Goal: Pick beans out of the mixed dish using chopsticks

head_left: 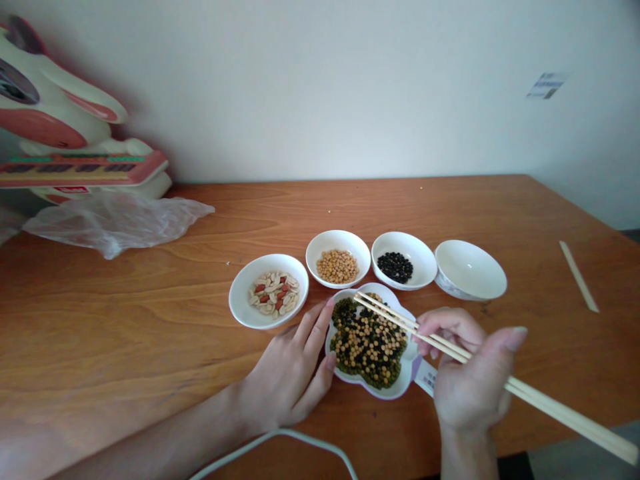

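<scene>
A flower-shaped dish (387,392) holds mixed beans (370,340): tan, black and small green ones. My left hand (295,363) rests against the dish's left rim, fingers stretched out and apart. In my right hand (470,373) is a pair of wooden chopsticks (425,335), their tips close together over the beans near the dish's upper edge. I cannot make out a bean between the tips. Behind the dish stand a bowl of peanuts (273,295), a bowl of soybeans (337,267), a bowl of black beans (395,267) and a white bowl (470,267) showing only its bare inside.
A crumpled clear plastic bag (115,220) lies at the left, before a toy keyboard (75,170) shaped like an animal. A paper strip (579,277) lies at the right. A pale cable (285,433) loops near my left forearm. The wall (325,93) closes off the back.
</scene>
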A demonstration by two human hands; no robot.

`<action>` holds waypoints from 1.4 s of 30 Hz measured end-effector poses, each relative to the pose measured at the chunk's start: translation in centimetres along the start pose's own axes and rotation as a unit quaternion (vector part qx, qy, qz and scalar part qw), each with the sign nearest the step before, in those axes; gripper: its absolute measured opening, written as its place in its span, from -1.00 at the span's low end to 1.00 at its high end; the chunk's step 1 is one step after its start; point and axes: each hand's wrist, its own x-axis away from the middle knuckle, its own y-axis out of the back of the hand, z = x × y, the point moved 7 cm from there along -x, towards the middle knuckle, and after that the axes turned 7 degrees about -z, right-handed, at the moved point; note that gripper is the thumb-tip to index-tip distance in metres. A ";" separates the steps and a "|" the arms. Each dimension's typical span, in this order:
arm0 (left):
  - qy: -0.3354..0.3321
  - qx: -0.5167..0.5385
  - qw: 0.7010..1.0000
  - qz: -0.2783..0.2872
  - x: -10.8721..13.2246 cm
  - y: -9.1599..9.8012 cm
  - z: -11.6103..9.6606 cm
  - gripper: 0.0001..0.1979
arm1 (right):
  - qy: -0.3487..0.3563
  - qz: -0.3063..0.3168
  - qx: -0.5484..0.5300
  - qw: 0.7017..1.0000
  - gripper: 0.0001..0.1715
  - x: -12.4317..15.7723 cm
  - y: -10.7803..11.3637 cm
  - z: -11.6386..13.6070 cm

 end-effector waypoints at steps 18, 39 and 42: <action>-0.004 0.008 1.000 -0.009 -0.1 -0.1 0.1 -0.21 | -0.021 -0.013 0.000 1.000 0.04 -0.3 -1.4 -1.0; -0.007 0.003 1.000 -0.008 -0.1 0.1 -0.1 -0.21 | -0.048 -0.005 -0.030 0.998 -0.07 0.4 -1.6 -0.5; -0.006 -0.003 1.000 -0.007 -0.1 0.1 -0.2 -0.21 | -0.052 -0.001 -0.041 0.998 -0.10 0.5 -1.7 -0.4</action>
